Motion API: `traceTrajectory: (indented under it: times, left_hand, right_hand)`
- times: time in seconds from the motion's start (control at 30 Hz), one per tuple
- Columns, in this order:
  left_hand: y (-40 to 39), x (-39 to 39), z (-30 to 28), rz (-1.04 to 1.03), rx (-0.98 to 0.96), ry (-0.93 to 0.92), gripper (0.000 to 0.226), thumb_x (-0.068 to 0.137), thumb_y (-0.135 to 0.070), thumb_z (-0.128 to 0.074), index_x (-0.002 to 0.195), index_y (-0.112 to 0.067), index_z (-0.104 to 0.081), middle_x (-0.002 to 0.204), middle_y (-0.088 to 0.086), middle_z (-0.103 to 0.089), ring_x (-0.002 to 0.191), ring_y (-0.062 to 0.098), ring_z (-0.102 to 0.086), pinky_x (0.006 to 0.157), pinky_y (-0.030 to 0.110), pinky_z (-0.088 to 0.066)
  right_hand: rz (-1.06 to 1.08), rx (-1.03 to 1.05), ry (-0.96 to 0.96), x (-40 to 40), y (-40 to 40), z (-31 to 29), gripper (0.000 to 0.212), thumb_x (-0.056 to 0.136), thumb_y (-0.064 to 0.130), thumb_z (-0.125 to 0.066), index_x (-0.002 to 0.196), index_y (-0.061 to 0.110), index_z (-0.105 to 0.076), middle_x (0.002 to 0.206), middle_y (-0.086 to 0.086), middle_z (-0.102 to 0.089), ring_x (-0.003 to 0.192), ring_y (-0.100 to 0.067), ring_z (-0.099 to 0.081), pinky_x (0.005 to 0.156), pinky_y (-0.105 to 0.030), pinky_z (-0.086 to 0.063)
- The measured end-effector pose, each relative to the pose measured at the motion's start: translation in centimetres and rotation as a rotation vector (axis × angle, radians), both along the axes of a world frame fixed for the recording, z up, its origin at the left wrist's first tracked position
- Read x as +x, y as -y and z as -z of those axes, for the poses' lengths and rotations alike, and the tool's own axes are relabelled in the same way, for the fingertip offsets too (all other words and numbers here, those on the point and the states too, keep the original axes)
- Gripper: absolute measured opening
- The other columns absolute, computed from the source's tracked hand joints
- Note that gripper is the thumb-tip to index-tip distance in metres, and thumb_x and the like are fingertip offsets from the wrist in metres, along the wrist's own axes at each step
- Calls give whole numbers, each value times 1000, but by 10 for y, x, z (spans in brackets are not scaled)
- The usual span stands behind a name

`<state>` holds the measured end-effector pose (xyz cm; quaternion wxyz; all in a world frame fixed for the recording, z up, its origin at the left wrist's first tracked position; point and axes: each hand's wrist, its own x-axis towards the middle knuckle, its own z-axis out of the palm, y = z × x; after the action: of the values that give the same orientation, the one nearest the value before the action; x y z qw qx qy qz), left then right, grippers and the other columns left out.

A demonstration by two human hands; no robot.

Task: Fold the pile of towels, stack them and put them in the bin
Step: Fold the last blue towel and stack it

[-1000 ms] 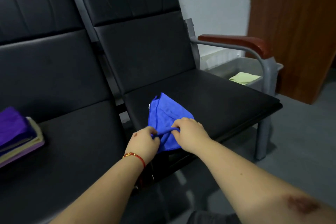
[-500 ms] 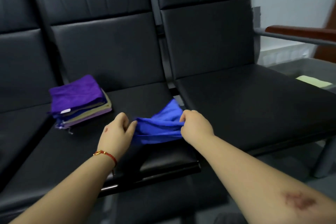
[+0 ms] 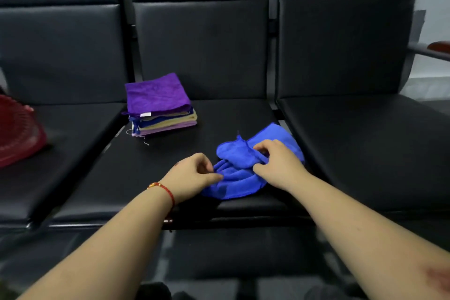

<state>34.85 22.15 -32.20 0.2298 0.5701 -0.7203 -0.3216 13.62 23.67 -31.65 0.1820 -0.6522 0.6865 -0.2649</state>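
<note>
A crumpled blue towel (image 3: 239,178) lies on the front right part of the middle black seat (image 3: 170,161). My left hand (image 3: 193,176) pinches its left edge with curled fingers. My right hand (image 3: 277,165) rests on top of the towel with its fingers curled into the cloth. A neat stack of folded towels (image 3: 159,105), purple on top with blue, beige and lilac layers below, sits at the back left of the same seat. The bin is out of view.
A red mesh basket (image 3: 17,134) stands on the left seat. The right seat (image 3: 370,143) is bare black leather, with a wooden armrest (image 3: 438,46) at the far right edge. The seat backs rise behind.
The view has swung left. Both hands have carried the blue towel from the right seat onto the middle seat and set it down there in a crumpled heap.
</note>
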Motion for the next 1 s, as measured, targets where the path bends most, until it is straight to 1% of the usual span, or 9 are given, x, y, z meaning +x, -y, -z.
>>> traceTrajectory:
  times: [0.13,0.23,0.33,0.43,0.57,0.67,0.73,0.9,1.0]
  left_hand:
    - [-8,6,-7,155,73,177,25,67,-16,-70,76,-24,-49,73,-10,-55,62,8,-48,60,22,-38]
    - [-10,15,-10,148,31,286,26,72,-5,-61,78,-27,-47,79,-10,-54,66,5,-48,58,17,-36]
    - [-11,30,-11,96,-27,375,27,77,-5,-58,81,-31,-49,83,-12,-54,71,4,-49,58,12,-35]
    - [-12,42,-11,32,-108,359,17,84,-16,-64,89,-31,-60,87,-9,-60,81,10,-56,71,17,-37]
    - [-19,54,-16,-116,-196,127,9,90,-20,-61,89,-24,-68,82,-3,-66,79,11,-57,72,22,-38]
    - [-25,60,-23,-249,-302,-78,11,91,-19,-60,82,-23,-65,77,-2,-64,74,10,-54,69,25,-39]
    - [-26,63,-27,-309,-356,-216,14,92,-20,-59,79,-23,-63,80,0,-63,75,11,-53,72,26,-39]
    - [-30,68,-43,-327,-215,-631,17,88,-33,-61,79,-19,-66,79,-2,-69,82,16,-62,90,41,-49]
    - [-41,67,-57,-302,-139,-836,17,97,-16,-51,86,-12,-64,70,-4,-71,70,11,-65,77,35,-51]
  right_hand:
    - [35,-40,296,3,2,3,42,86,11,-58,125,23,-51,95,5,-59,84,-13,-56,63,-7,-39]
    - [94,-107,432,-6,2,-4,32,88,7,-49,111,26,-61,96,4,-63,84,-11,-59,70,-18,-44]
    - [111,-90,458,-18,-1,-10,28,85,3,-48,72,19,-67,67,3,-62,64,-15,-58,65,-29,-51]
    - [71,-6,395,-30,-7,-12,14,82,11,-56,78,10,-69,67,1,-63,67,-17,-57,73,-37,-51]
    - [-172,108,359,-41,-22,-21,22,79,8,-67,96,21,-68,86,5,-75,87,-15,-68,84,-30,-50]
    - [-102,-27,28,-44,-27,-27,12,80,14,-69,91,9,-69,66,4,-64,63,-12,-56,63,-27,-42]
    - [-51,-122,-9,-43,-30,-33,19,82,21,-70,82,2,-66,64,-1,-53,59,-13,-45,58,-29,-35]
    - [-16,-177,310,-41,-40,-53,28,87,19,-63,62,13,-51,59,0,-45,60,-15,-41,60,-30,-32]
    - [-59,-86,507,-43,-48,-60,32,79,20,-70,53,21,-50,54,4,-47,60,-16,-41,58,-31,-28]
